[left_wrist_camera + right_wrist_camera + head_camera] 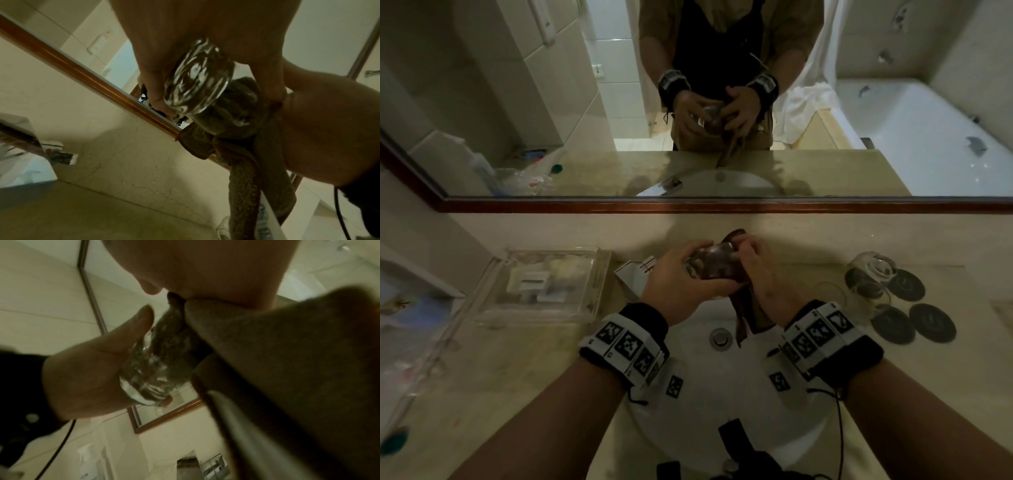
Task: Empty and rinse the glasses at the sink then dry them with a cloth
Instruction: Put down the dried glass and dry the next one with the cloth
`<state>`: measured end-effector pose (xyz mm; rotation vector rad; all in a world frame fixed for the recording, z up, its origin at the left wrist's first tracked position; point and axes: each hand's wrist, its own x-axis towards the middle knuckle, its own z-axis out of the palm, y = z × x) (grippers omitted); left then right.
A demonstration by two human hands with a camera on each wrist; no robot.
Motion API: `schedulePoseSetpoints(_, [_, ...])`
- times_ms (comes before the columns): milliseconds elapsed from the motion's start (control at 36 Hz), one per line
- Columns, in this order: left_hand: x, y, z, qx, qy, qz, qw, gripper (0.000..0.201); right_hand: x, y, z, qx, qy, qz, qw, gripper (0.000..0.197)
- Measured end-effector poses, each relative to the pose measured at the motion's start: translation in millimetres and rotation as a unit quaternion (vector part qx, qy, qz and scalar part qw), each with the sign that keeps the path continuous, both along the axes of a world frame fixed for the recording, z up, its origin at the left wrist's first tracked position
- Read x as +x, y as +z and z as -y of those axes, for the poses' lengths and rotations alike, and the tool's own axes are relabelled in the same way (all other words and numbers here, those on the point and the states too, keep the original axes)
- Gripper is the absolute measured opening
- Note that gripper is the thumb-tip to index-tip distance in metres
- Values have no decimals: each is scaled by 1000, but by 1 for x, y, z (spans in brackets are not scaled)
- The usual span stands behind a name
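Two hands meet over the sink [688, 346], and the one relation that matters is between them: the glass [710, 265] lies on its side, its long axis running across from the left hand [678, 277] to the right hand [760, 274]. The thick base points left, into the left palm, and the mouth faces right. The left hand's fingers [158, 91] curl round the base and lower wall, thumb along one side, so this hand carries the glass. The brown cloth [232, 146] is stuffed into the mouth from the right and shows through the wall as a dark wad filling most of the inside. The right hand's fingers are bunched on the cloth at the mouth; how each one lies I cannot tell. The loose tail of the cloth hangs down from that hand toward the basin.

Judging by this, the drying turn works about that left-to-right axis, with the right hand nearer the mouth and best placed to twist or pull out the wad.

Hard to make out: the glass rim, covered by cloth and fingers in every view; the right wrist view is mostly blocked by blurred cloth. A second glass [871, 270] stands on the tabletop [534, 377] to the right among dark coasters [931, 322], well apart from the hands; whether it is upright or upside down, wet or dry, cannot be told.
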<state>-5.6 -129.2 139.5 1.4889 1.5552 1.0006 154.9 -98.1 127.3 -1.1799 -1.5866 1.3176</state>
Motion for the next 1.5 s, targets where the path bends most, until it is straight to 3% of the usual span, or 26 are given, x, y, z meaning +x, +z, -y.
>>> schedulePoseSetpoints(83, [3,-4,1,6,-3,-8,1000,58,-7,2,1,12,-6,2,1000,44])
schedulePoseSetpoints(194, [-3,-8,0,-4,8,11,1000,62,2,6,-1,26,45,6,999,39])
schedulePoseSetpoints(306, [-10,-8,-5,-16,25,20,999,61,7,9,1,54,30,-79,995,45])
schedulePoseSetpoints(417, [-12,-8,-6,-24,21,5,999,70,11,2,-2,122,9,6,992,33])
schedulePoseSetpoints(528, [-11,-5,-7,-19,12,-13,1000,68,7,6,6,99,11,-5,995,44])
schedulePoseSetpoints(639, [-5,-4,-3,0,-5,-30,1000,65,1,11,8,80,15,-34,996,90])
schedulePoseSetpoints(778, [-4,-6,-4,10,-7,-34,999,62,-2,11,12,48,18,-84,995,82])
schedulePoseSetpoints(944, [-3,-14,-3,14,-9,-62,998,77,-2,5,15,30,35,-92,995,89])
schedulePoseSetpoints(1194, [-6,-13,-4,30,-32,-96,994,80,3,8,7,17,93,-88,992,73])
schedulePoseSetpoints(1278, [-10,-16,-5,27,-19,-92,995,79,4,15,3,112,24,-23,993,54])
schedulePoseSetpoints(1333, [-11,-17,-6,31,-9,-97,995,76,7,17,-3,197,-55,40,978,41])
schedulePoseSetpoints(1389, [-11,-14,-5,39,-6,-105,994,70,11,19,-11,193,-81,95,973,36])
schedulePoseSetpoints(1500, [-9,-6,-5,52,-20,-84,995,65,12,20,-21,88,55,109,989,23])
